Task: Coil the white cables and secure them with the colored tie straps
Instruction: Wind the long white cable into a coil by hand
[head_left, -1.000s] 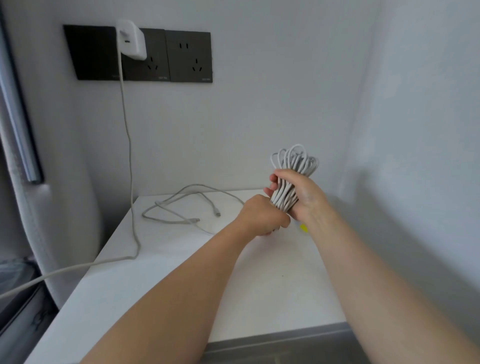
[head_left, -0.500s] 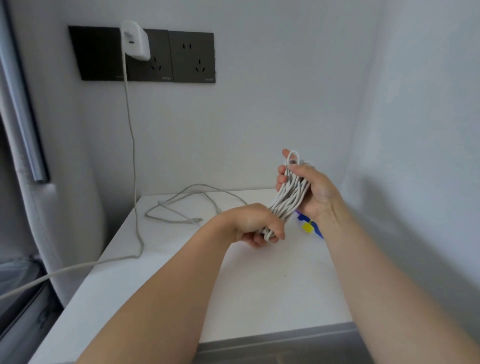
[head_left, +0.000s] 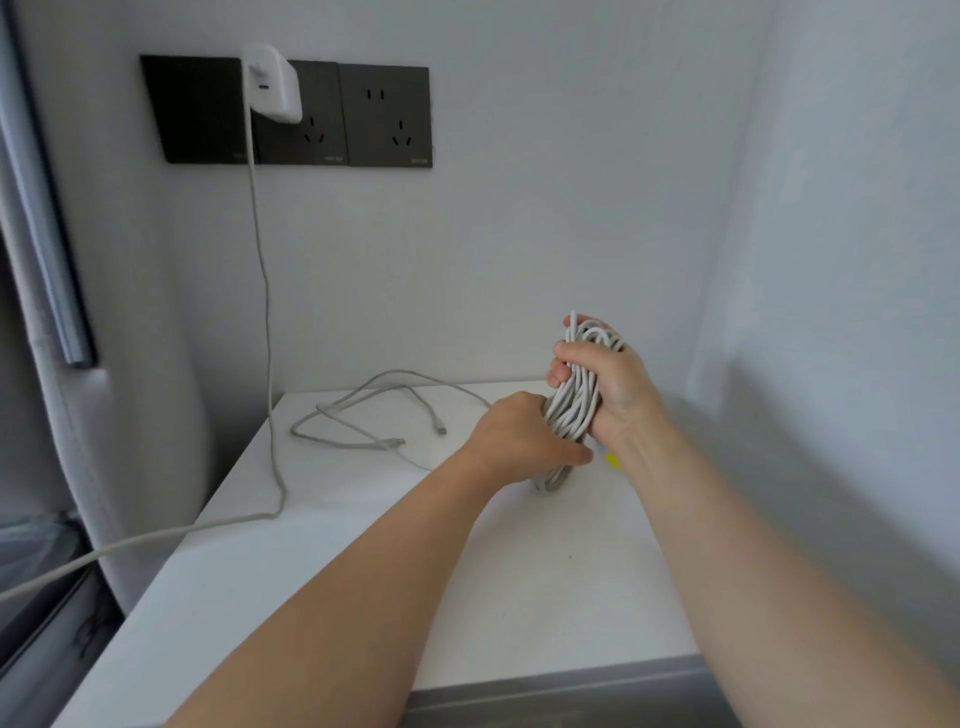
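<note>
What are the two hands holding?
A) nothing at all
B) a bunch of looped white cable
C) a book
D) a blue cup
B: the left hand grips the lower part and the right hand grips the upper part of one bundle of looped white cable.

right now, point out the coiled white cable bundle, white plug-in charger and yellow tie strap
coiled white cable bundle (head_left: 574, 410): head view, middle strands
white plug-in charger (head_left: 272, 85): head view, front face
yellow tie strap (head_left: 613, 460): head view, visible tip
</note>
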